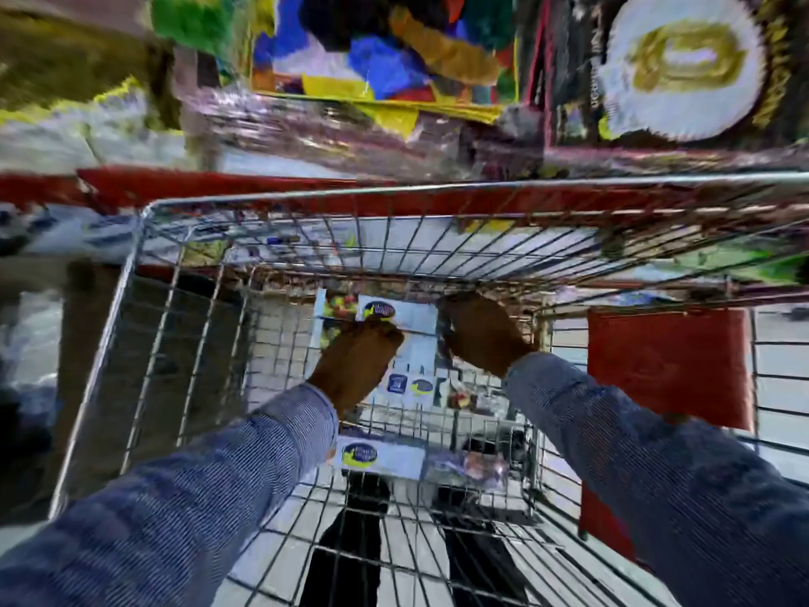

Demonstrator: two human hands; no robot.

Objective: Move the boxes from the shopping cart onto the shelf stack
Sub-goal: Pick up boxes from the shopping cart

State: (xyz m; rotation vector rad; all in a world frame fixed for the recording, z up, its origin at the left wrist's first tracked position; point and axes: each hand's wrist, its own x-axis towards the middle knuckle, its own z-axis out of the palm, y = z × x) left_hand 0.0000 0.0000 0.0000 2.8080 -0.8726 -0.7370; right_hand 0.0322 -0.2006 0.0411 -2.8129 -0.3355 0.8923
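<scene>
Both arms in blue sleeves reach down into the wire shopping cart (144, 273), and the picture is smeared with motion, so fine detail is hard to call. The left hand (357, 357) sits on the left side of a white box (416, 343) lying flat on the cart floor toward the far end; its fingers curl over the box's left edge, near the blue-and-yellow oval logo, pressed together rather than spread. The right hand (481, 332) is at the box's right edge, knuckles up, fingers bent down along that side; whether the tips are under the box or only against it, I cannot tell. So the box lies between the two hands, touched from both sides. A second white box (381, 457) with the same logo lies nearer, close under the left sleeve, untouched by either hand. A red panel (670, 365) hangs at the cart's right side. Beyond the far rim, a red shelf edge (262, 190) runs left to right, with colourful wrapped packages (381, 50) stacked above it, too blurred to read.
</scene>
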